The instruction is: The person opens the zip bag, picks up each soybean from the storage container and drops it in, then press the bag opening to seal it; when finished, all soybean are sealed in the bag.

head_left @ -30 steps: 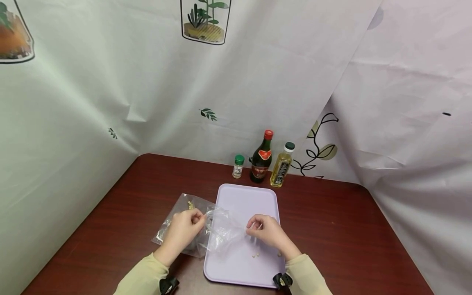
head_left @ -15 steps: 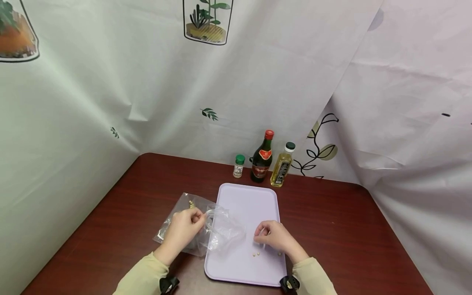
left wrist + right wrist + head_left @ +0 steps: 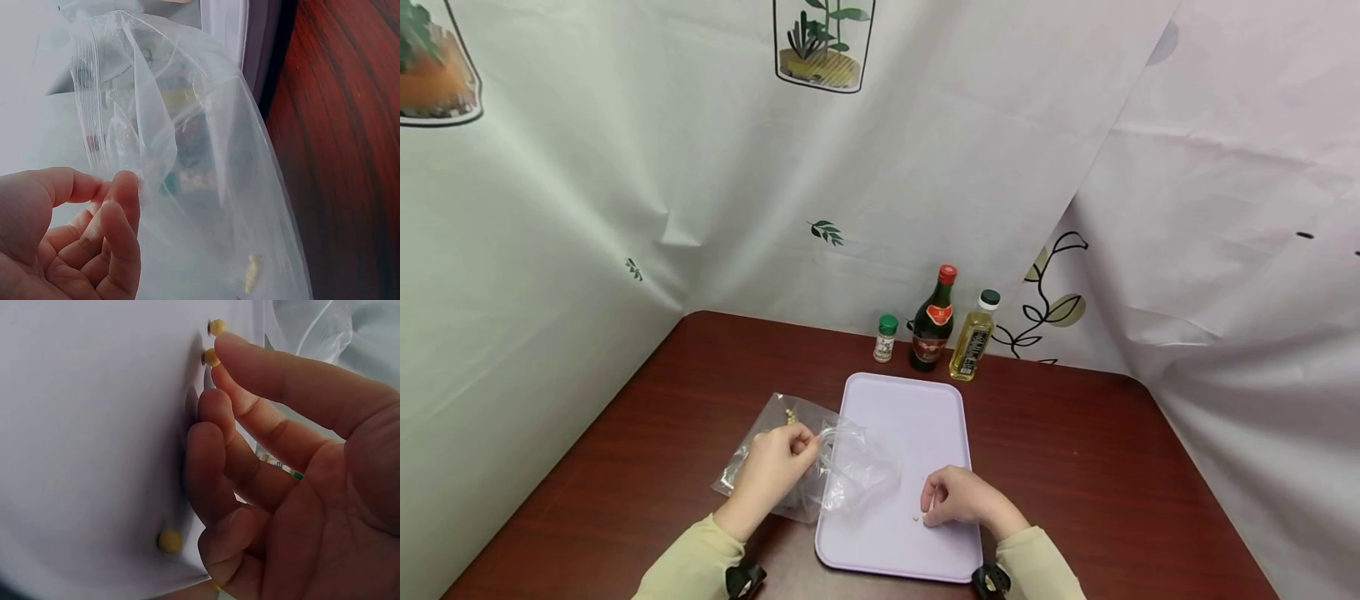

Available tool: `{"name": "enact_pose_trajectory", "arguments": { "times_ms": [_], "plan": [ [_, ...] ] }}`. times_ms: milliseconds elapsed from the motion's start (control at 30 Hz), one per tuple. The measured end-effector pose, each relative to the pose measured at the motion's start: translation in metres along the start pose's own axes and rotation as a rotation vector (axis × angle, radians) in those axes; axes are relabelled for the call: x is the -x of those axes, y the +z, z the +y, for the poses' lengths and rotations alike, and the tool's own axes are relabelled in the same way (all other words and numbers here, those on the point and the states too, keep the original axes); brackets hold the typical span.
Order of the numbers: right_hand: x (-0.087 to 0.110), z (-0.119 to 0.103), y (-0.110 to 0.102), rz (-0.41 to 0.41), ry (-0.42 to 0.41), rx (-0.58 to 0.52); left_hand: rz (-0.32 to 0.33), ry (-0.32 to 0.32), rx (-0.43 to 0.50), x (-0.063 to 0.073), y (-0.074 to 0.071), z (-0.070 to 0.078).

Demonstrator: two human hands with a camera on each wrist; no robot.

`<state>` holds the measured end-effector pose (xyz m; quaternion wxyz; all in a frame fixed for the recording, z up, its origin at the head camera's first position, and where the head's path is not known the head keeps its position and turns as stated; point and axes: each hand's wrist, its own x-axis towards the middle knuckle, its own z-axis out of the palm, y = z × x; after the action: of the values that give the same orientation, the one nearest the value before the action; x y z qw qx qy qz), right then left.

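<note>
My left hand (image 3: 772, 468) pinches the edge of a clear zip-lock bag (image 3: 859, 475) between thumb and forefinger. The bag lies partly on the table and partly over a lilac tray (image 3: 902, 400). A few pale yellow soybeans (image 3: 252, 272) show through its plastic. Low over the tray, my right hand (image 3: 962, 500) has its thumb and forefinger on either side of a loose soybean (image 3: 211, 357), with the other fingers loosely curled. Another soybean (image 3: 217, 327) lies just beyond the thumb tip, and a third bean (image 3: 170, 540) sits nearer the tray's edge.
At the back of the dark red table (image 3: 1060, 467) stand a green-capped shaker (image 3: 884, 340), a dark bottle with a red cap (image 3: 932, 329) and a bottle of yellow oil (image 3: 973, 340). A printed cloth (image 3: 737, 208) hangs behind them.
My right hand has left the bag's edge, moved toward me and down to the soybeans on the tray. My left hand keeps its pinch on the bag in the same place.
</note>
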<state>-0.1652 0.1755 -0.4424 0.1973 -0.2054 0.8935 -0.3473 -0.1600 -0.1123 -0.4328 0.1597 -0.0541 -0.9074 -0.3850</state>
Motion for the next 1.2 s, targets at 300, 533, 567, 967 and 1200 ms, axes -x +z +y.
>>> {"name": "enact_pose_trajectory", "arguments": {
  "times_ms": [300, 533, 567, 967, 1200],
  "plan": [
    [-0.001, 0.001, 0.004, 0.041, -0.017, 0.041, 0.003, -0.001, -0.014, -0.001, 0.002, 0.0],
    [-0.001, 0.0, 0.004, 0.057, -0.025, 0.043, 0.006, 0.0, -0.009, 0.0, 0.002, -0.001],
    [-0.001, 0.0, 0.003, 0.057, -0.022, 0.042, 0.008, 0.001, -0.008, 0.0, 0.002, -0.001],
    [-0.003, -0.003, -0.002, 0.149, -0.058, 0.032, 0.013, 0.006, 0.001, 0.001, 0.004, -0.001],
    [-0.008, -0.01, -0.001, 0.255, -0.094, -0.013, 0.001, -0.001, 0.0, 0.003, 0.003, 0.001]
  ]
}}
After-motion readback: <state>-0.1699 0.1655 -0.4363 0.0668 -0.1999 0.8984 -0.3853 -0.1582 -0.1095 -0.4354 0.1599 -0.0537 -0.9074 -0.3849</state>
